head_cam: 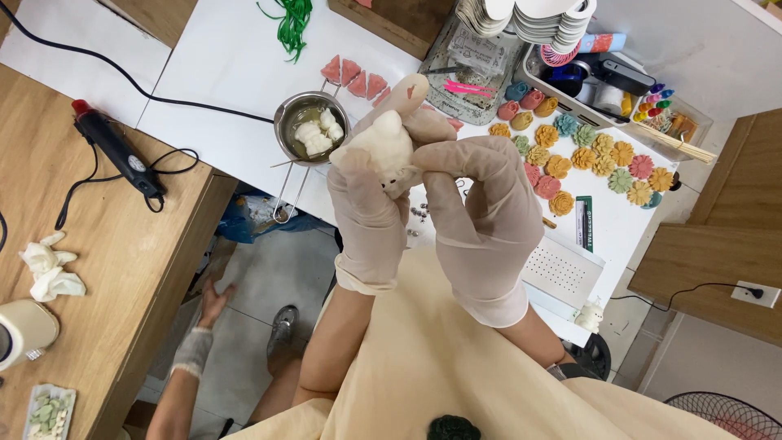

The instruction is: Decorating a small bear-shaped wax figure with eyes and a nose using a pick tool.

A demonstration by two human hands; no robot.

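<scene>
The gloved fingers [383,175] of both hands are curled closely around a white lump [386,148], so the lump is held between them in the middle of the frame, a little above centre. The left hand [371,220] grips it from the lower left, with fingers wrapped on its side, and the right hand [481,220] holds it from the right, with one finger [407,94] stretched up behind the lump. The lump is rather round and bumpy; its long axis runs from lower right to upper left, and its narrower end points toward the top of the frame. Its lower part is hidden by the fingers. Just beside it, to the upper left, a small metal pan [309,126] with white pieces inside stands on the white table [220,65], its wire handle going down over the table edge. To the right of the hands many flower shapes [590,159] in orange, pink and green lie in rows. Pink triangles [354,80] lie above the pan. At the left of the frame a black tool [118,151] with a red tip and a cable lies on a wooden bench [98,269], near crumpled tissue [49,269]. At the lower left another person's hand [213,300] rests near the floor.
</scene>
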